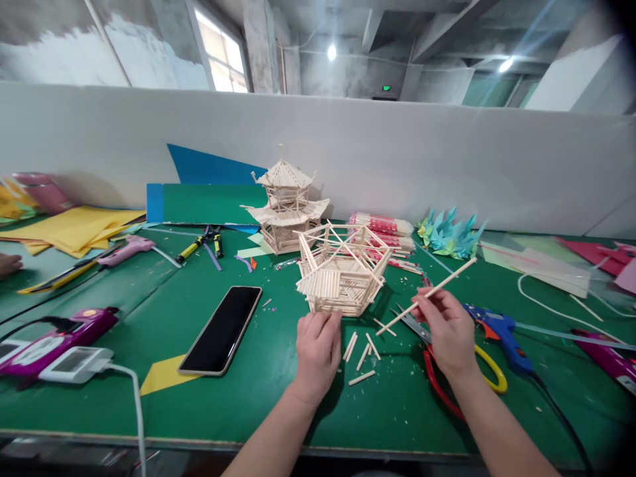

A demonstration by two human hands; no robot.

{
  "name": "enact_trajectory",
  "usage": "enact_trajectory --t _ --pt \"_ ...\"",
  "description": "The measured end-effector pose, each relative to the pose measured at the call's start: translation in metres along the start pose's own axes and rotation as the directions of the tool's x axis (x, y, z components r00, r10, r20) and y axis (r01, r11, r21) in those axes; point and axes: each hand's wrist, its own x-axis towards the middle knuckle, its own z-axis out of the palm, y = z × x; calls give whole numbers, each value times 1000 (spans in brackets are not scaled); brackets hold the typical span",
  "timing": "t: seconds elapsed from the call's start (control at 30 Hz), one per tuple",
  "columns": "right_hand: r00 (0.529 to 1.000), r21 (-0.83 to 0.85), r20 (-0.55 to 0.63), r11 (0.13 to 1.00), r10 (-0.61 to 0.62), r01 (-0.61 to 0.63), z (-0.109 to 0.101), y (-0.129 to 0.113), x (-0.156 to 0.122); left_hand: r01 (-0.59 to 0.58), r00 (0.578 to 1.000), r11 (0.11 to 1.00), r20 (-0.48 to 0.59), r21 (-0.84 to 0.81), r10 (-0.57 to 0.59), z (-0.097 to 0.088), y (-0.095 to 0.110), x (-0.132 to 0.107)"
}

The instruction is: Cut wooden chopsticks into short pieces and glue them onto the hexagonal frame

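Observation:
In the head view, my right hand (448, 331) pinches a long, thin wooden stick (453, 275), held slanting with its lower tip over the table. My left hand (318, 344) is closed at the near lower edge of an open-framed wooden stick model (342, 291); its fingertips are partly hidden there. The model has a slatted panel on its left and bare crossed sticks on top. Several short cut stick pieces (362, 377) lie between my hands. Scissors (431, 364) with red and yellow handles rest beneath my right hand and forearm.
A finished-looking stick pagoda (288, 212) stands behind the model, near stick packs (382, 225) and folded blue paper (452, 235). A blue glue gun (501, 331) lies right. On the left are a phone (221, 331), pink glue gun (129, 250), pliers (193, 246) and power strip (89, 331).

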Motion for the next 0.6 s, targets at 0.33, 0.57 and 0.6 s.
enact_trajectory --t 0.33,0.57,0.6 --pt "891 -16 446 996 84 -86 22 -7 -32 130 992 977 18 -170 -128 -7 7 2" --pt "821 -103 572 993 6 65 34 -12 -30 227 927 931 358 -285 -116 -8 20 8" --pt "808 -127 590 986 -10 105 32 -13 -27 244 911 925 396 -290 -117 -9 21 8"
